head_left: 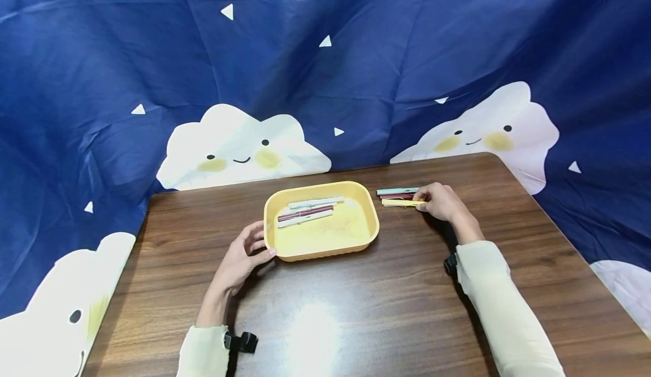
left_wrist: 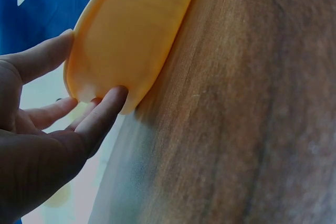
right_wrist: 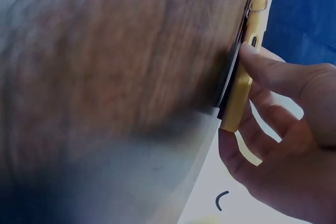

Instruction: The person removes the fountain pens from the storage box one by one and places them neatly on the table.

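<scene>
A shallow yellow tray (head_left: 351, 221) sits on the table, held at its left end by my left hand (head_left: 240, 259), thumb at the near corner and fingers around the end wall. Inside it lie a pale mint pen (head_left: 316, 202), a dark red pen (head_left: 305, 213) and a white pen (head_left: 305, 219). Right of the tray, my right hand (head_left: 441, 200) pinches the end of a yellow pen (head_left: 399, 202). In the right wrist view the thumb presses on this yellow pen (right_wrist: 240, 95). Just behind it lie a mint pen (head_left: 396, 191) and a dark red pen (head_left: 390, 196).
The brown wooden table (head_left: 386, 303) has its back edge just behind the tray and pens. A blue curtain (head_left: 356, 72) with white clouds hangs behind and beside it. Each wrist wears a black camera, such as the left one (head_left: 248, 342).
</scene>
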Demonstrator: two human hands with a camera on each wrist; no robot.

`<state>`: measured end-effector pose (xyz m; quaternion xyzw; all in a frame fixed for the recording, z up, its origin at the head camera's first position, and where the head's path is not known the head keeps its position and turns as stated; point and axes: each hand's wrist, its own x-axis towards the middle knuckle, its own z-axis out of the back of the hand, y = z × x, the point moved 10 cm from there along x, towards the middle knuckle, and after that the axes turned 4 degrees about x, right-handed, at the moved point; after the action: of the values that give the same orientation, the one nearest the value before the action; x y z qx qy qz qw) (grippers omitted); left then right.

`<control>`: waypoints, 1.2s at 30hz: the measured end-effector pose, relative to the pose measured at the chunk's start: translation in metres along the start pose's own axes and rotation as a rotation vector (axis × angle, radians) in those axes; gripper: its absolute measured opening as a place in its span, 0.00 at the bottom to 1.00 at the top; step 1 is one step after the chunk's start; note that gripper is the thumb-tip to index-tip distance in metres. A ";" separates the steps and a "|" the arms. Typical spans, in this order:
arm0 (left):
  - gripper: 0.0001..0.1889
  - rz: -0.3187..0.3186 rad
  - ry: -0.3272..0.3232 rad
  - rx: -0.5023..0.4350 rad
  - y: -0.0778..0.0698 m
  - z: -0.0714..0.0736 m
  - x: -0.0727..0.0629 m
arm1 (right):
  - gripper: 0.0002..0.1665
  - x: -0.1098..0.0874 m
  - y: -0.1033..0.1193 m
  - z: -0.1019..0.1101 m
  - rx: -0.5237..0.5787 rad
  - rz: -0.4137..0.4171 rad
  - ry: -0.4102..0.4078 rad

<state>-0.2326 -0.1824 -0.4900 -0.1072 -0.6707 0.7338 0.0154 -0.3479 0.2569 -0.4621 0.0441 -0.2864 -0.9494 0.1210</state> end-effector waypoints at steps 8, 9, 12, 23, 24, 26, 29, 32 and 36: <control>0.40 0.007 0.000 -0.003 0.000 0.001 0.000 | 0.06 0.001 -0.002 -0.004 -0.043 -0.041 0.026; 0.40 0.009 -0.002 -0.005 0.000 0.001 0.000 | 0.06 0.001 -0.002 -0.005 -0.049 -0.045 0.030; 0.40 0.011 0.003 -0.006 0.000 0.000 0.000 | 0.07 0.002 -0.002 -0.005 -0.046 -0.047 0.028; 0.40 0.011 0.007 -0.003 -0.002 0.000 0.001 | 0.11 -0.004 0.007 0.005 0.015 -0.010 -0.037; 0.40 0.012 0.007 -0.003 -0.002 0.000 0.001 | 0.11 -0.004 0.009 0.007 0.023 -0.007 -0.044; 0.40 0.011 0.005 -0.001 -0.003 0.001 0.001 | 0.13 -0.004 0.013 0.010 0.036 -0.005 -0.056; 0.40 0.012 0.002 0.002 -0.003 0.001 0.001 | 0.14 -0.005 0.019 0.012 0.059 -0.002 -0.062; 0.40 0.012 0.000 0.004 -0.002 0.001 0.001 | 0.15 -0.005 0.025 0.012 0.081 0.007 -0.070; 0.40 0.013 -0.001 0.003 -0.001 0.001 0.000 | 0.16 -0.007 0.031 0.011 0.104 0.020 -0.082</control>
<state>-0.2334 -0.1833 -0.4888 -0.1111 -0.6688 0.7350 0.0105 -0.3367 0.2396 -0.4362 0.0086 -0.3405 -0.9330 0.1165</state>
